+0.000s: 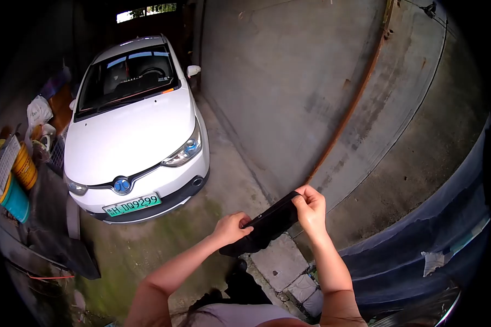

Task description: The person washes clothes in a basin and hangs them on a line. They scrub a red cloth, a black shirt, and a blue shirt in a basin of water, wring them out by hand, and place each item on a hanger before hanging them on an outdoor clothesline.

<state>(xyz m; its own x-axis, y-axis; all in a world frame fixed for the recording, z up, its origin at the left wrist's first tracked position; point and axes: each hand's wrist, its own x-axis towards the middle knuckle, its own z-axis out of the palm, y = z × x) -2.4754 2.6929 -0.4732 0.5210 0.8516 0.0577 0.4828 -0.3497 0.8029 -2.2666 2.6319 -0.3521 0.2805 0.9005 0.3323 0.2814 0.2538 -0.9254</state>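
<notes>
Stretched between my two hands is a piece of black cloth (273,223), seemingly a garment, with a tiny pale mark near its upper edge. My left hand (233,228) pinches the left end of that edge, thumb on top. At the upper right corner, my right hand (311,207) grips the cloth between thumb and curled fingers. The cloth hangs down in front of my body, above the ground, and its folds hide its full shape.
A white car (131,131) is parked ahead to the left. Along the left wall stand a yellow bucket (24,166), a teal bucket (16,204) and a white bag (39,111). Grey wall panels (289,82) rise on the right, with dark blue sheeting (398,261) below. Stone blocks (278,264) lie near my feet.
</notes>
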